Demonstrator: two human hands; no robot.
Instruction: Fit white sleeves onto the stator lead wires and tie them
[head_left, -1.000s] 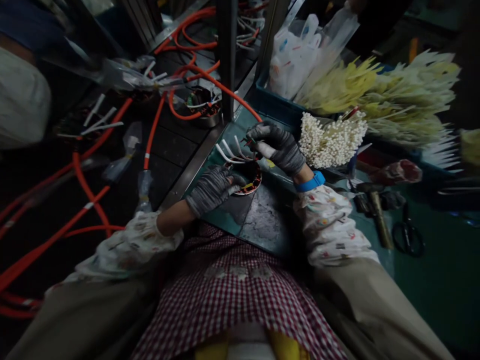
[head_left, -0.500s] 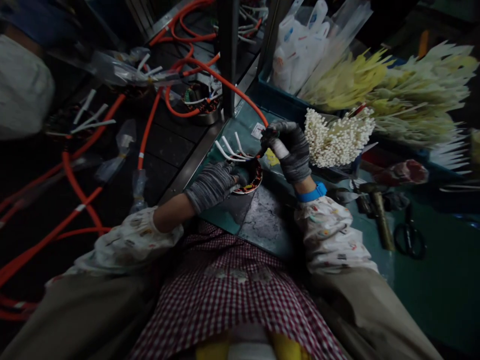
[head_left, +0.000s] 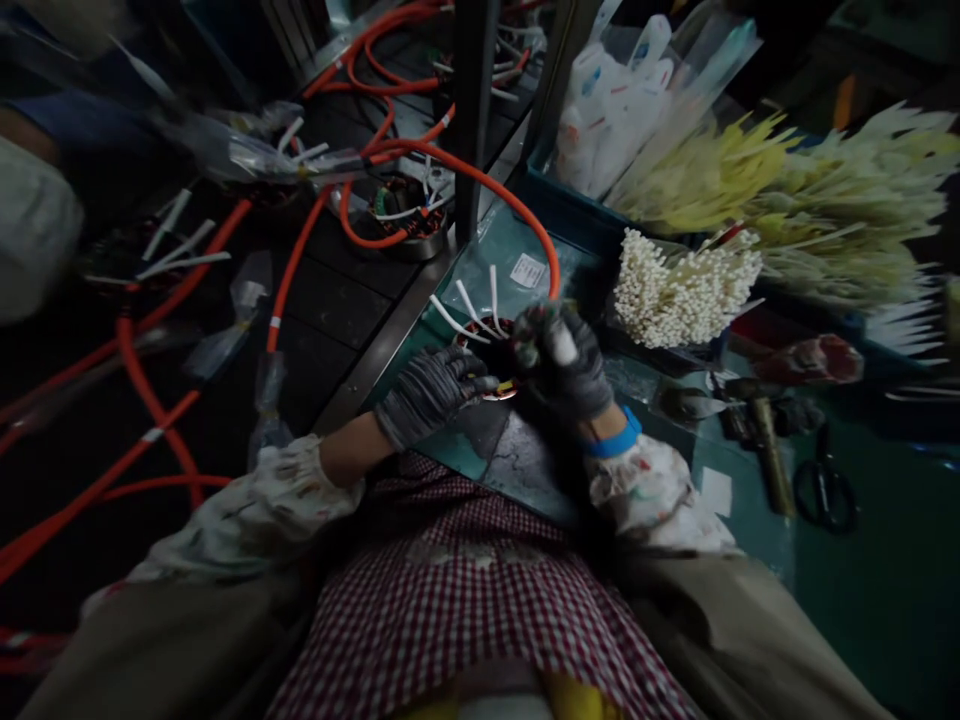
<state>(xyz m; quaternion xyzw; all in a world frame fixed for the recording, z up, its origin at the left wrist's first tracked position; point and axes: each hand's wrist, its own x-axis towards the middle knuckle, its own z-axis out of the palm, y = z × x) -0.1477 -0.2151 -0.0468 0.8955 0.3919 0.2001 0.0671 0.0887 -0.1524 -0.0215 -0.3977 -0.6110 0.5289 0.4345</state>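
The gloved left hand [head_left: 431,392] grips the round copper-wound stator ring [head_left: 491,362], while the gloved right hand [head_left: 564,362] is closed around a small white tool [head_left: 562,345].

- L hand [head_left: 431,390]: dark grey knit glove w/ ribbed look, cuff ends at wrist.
- R hand [head_left: 568,362]: same grey glove; one finger wrapped in white tape.
- Blue band [head_left: 615,440] round R wrist, just above glove cuff.
- Both forearms: pale oversleeves w/ small multicolour print, elastic-gathered at wrist.
- Upper arms: khaki/tan sleeves.
- Torso/lap: red-and-white gingham apron; yellow bit at bottom edge, too dim to tell what it is.
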